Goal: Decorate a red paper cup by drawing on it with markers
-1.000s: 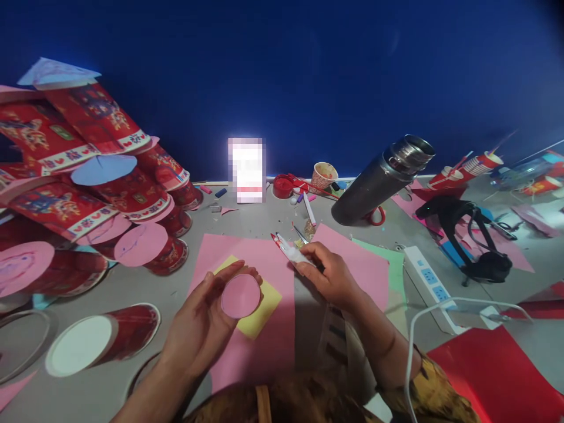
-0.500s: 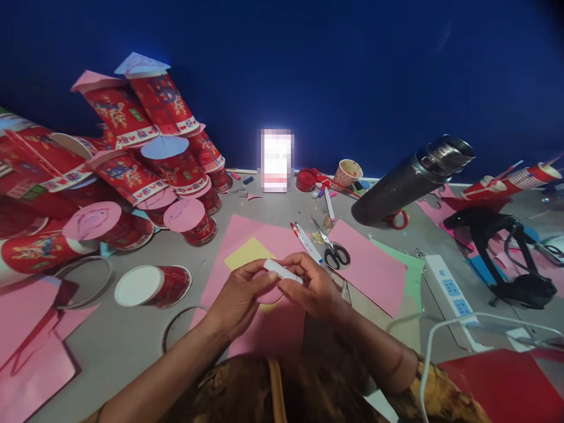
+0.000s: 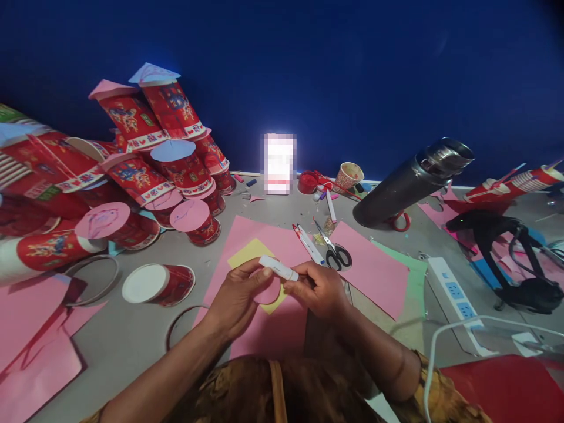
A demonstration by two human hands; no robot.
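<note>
both hands (image 3: 282, 291) pinching a white glue stick (image 3: 278, 268), left hand (image 3: 240, 296) (fingers curled) holding pink paper disc (image 3: 268, 290)

Deep blue wall (image 3: 352, 70) — grey tabletop (image 3: 132, 335)

Scissors (image 3: 337, 255) lie beside pens (image 3: 308, 242); behind, perhaps a screen (image 3: 279, 163), blurred.

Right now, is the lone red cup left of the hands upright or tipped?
Tipped: the red cup lies on its side on the grey table, its white round end facing left.
</note>
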